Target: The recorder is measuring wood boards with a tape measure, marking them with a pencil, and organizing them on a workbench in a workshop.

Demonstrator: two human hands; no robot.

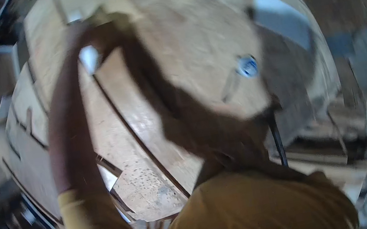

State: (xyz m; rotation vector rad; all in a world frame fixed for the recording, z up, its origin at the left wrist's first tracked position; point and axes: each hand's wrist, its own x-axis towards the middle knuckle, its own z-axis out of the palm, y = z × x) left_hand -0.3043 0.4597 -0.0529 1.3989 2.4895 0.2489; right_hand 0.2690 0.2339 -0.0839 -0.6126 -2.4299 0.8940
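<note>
My left arm reaches up from the lower left, and my left hand (103, 38) is over a large pale wooden board (196, 19). Motion smears its fingers, so their grip is unclear. Just below the hand is a small bright white patch (90, 60), too blurred to name. A dark narrow line (135, 130) runs from there down the board. From my ochre shirt a brown arm-like form (221, 144) stretches toward the left hand. Whether this is my right arm or partly shadow is unclear, and my right hand cannot be made out separately.
A round blue-and-white object (247, 66) lies on the board, right of centre. Farther right is a white sheet-like piece (281, 16). Blurred boards and scraps (331, 142) crowd the lower right. A pale-edged box-like shape (3, 72) stands at the far left.
</note>
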